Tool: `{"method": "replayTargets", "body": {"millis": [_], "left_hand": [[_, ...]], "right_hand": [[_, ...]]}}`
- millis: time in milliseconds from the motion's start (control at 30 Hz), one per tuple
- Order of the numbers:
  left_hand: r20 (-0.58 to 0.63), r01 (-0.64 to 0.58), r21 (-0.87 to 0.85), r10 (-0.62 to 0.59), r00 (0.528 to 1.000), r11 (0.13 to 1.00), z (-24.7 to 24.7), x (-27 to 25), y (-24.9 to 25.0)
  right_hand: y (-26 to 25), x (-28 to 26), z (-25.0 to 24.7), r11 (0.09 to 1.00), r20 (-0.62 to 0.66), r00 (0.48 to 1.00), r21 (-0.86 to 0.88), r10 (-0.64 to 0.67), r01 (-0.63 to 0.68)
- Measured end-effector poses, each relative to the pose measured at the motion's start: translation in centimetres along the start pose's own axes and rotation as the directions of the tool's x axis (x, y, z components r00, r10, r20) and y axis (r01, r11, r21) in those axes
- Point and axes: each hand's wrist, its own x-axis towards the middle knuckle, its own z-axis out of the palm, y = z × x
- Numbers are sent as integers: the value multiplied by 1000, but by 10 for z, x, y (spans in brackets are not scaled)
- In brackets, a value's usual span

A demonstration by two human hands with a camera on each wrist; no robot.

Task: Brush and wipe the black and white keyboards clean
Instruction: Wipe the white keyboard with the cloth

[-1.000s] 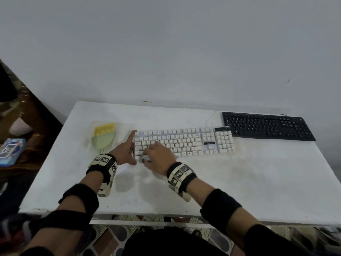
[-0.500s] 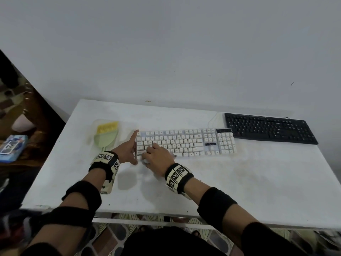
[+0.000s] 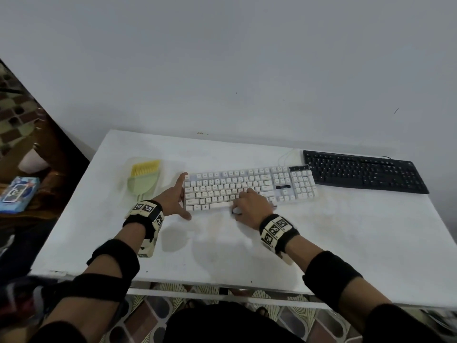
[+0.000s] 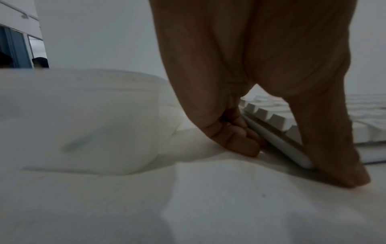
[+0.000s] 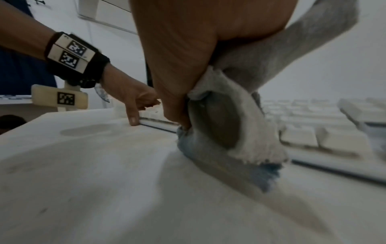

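Note:
The white keyboard (image 3: 249, 186) lies mid-table, and the black keyboard (image 3: 366, 172) sits behind it to the right. My left hand (image 3: 181, 196) braces the white keyboard's left end, index finger straight along its side and thumb at the front corner (image 4: 338, 165). The keys (image 4: 275, 120) show beside that thumb. My right hand (image 3: 249, 201) grips a bunched white and blue cloth (image 5: 240, 132) and presses it on the front rows near the keyboard's middle. A bit of the cloth (image 3: 237, 211) shows under the palm. A green brush with yellow bristles (image 3: 144, 179) lies left of the keyboard.
The brush rests in a clear shallow container (image 4: 83, 115) close to my left hand. The white table (image 3: 346, 243) stands against a grey wall. A white cable (image 3: 284, 157) loops behind the white keyboard. A blue box (image 3: 18, 194) lies off the table's left edge.
My right hand has slid the cloth rightwards along the white keyboard, from its left end to near its middle. The left hand has stayed at the keyboard's left end.

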Motion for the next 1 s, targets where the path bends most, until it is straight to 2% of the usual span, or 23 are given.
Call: {"method": "replayTargets", "body": {"millis": [100,200,267,367,567,667,800,867,1000], "left_hand": [[-40,-7,9,7,999,1000,4,5,-2],[-66,-34,20,36,997,999,5,5,0],[-80,-46,30,48,996,999,6,3,1],[-82,-38,35,41,996,999,5,1,2],[-37,7,61,-4,999,998,-2,6,2],[-26,12,69,-10,1000,998,-5,7,3],[-20,8,81,-6,1000,997,-6,7,6],[-25,2,84,0,1000,996,-7,6,5],[-24,-10,76,12,1000,997,-6,7,4]], "right_hand": [[-4,5,-11,996,18,996,15,-84,84],[-34,22,-13,977,31,976,26,-214,213],[-51,32,-12,968,63,966,17,-250,249],[-46,34,-13,979,84,975,-4,-204,205],[39,-8,-26,998,128,991,-25,-48,52],[53,-25,-21,993,27,996,-78,-86,88],[34,-20,-11,983,-22,985,-70,-171,169],[33,-17,-14,990,-39,991,-66,-127,124],[69,-40,-33,997,101,994,-69,36,-29]]}}
